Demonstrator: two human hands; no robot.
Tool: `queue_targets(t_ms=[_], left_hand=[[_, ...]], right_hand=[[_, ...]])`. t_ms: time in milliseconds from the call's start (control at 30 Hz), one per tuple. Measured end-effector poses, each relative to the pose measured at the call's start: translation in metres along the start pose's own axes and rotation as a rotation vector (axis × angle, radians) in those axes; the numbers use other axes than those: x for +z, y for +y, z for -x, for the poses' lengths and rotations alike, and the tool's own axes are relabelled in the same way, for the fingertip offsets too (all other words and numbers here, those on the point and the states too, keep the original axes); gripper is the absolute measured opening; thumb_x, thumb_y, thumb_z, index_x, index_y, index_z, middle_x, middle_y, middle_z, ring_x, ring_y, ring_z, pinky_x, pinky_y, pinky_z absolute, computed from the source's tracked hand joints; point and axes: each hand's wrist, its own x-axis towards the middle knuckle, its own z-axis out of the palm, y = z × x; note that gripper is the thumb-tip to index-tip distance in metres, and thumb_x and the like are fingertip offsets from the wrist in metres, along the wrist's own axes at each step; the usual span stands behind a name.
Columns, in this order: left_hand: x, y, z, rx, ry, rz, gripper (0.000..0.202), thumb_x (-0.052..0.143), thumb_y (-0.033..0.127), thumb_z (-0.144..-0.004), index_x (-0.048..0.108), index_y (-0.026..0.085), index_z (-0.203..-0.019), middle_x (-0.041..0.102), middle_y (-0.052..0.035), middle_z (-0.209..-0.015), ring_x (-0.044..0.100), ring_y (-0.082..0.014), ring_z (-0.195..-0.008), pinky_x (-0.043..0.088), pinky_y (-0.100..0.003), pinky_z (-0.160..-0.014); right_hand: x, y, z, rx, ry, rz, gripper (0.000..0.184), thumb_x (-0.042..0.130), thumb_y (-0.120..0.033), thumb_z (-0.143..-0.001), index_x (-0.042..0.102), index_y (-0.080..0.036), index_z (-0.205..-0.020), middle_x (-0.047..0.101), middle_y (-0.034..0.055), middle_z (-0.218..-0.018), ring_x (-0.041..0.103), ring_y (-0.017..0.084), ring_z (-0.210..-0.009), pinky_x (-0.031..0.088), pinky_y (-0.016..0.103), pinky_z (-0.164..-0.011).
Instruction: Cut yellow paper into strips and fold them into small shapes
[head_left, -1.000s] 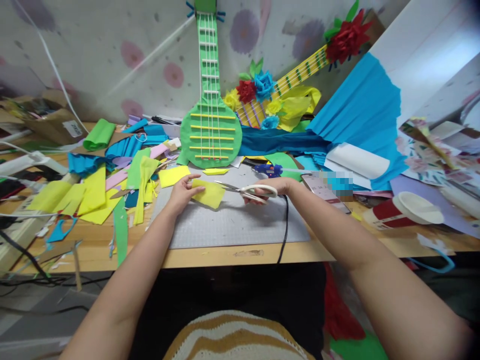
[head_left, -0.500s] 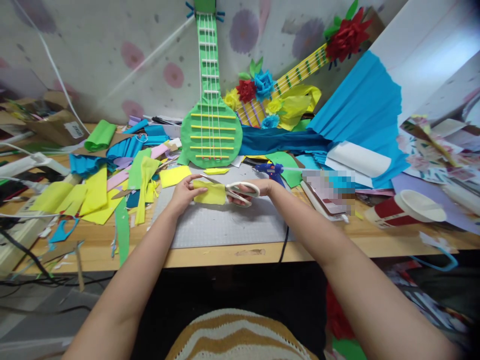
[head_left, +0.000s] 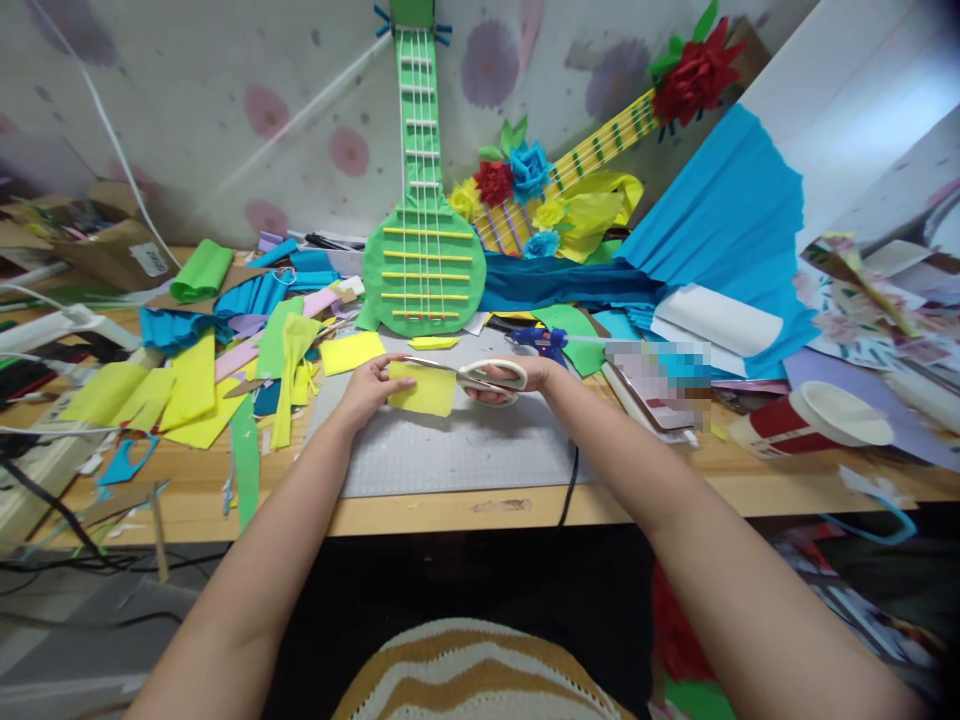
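My left hand point(head_left: 373, 388) pinches the left end of a small yellow crepe paper piece point(head_left: 424, 390) above the grey cutting mat point(head_left: 450, 465). Wrapped in the handles of white-handled scissors point(head_left: 495, 376), my right hand point(head_left: 525, 374) is at the paper's right side. The blades point left along the paper's top edge and look nearly closed. Behind my hands lie a thin yellow paper strip point(head_left: 433, 343) and a flat yellow sheet point(head_left: 351, 353). A blue glue gun point(head_left: 540, 342) lies just beyond my right hand.
A green paper-covered lute point(head_left: 425, 270) leans on the wall behind the mat. Paper scraps point(head_left: 191, 385) cover the left side. To the right are a phone point(head_left: 652, 385), a tilted paper cup point(head_left: 814, 418) and blue crepe paper point(head_left: 720, 210). A black cable point(head_left: 570, 485) crosses the table's edge.
The scissors have closed and shifted slightly right with my right hand. The yellow paper has tilted a little in my left hand, which stays nearly in place.
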Motion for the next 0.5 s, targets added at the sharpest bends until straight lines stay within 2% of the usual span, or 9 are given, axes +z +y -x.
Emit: queue_targets(t_ms=[233,367,500], left_hand=[[-0.002,-0.005,-0.003,-0.062,-0.011,0.08,0.061,0.082,0.03,-0.042,0.065,0.013,-0.098,0.067,0.0008,-0.063,0.063,-0.0144,-0.059,0.051,-0.025,-0.058],[-0.002,-0.009,-0.005,-0.058,-0.02,0.091,0.061,0.083,0.034,-0.041,0.066,0.013,-0.095,0.07,-0.0028,-0.072,0.065,-0.0169,-0.065,0.053,-0.027,-0.061],[-0.004,-0.012,-0.007,-0.048,-0.044,0.091,0.064,0.084,0.034,-0.039,0.066,0.012,-0.096,0.07,-0.0034,-0.073,0.065,-0.0169,-0.065,0.053,-0.027,-0.062]], right_hand=[[-0.001,0.002,0.0,0.033,0.018,-0.055,0.063,0.058,-0.07,-0.066,0.054,-0.011,-0.088,0.042,-0.0039,-0.059,0.034,0.005,-0.049,0.027,0.017,-0.041],[-0.001,0.002,0.001,0.081,0.061,-0.037,0.056,0.053,-0.067,-0.073,0.054,-0.012,-0.086,0.042,-0.0041,-0.057,0.033,0.005,-0.047,0.027,0.018,-0.04],[-0.002,0.003,0.0,0.04,0.044,-0.044,0.058,0.054,-0.067,-0.072,0.053,-0.011,-0.086,0.041,-0.0046,-0.056,0.034,0.004,-0.046,0.026,0.017,-0.038]])
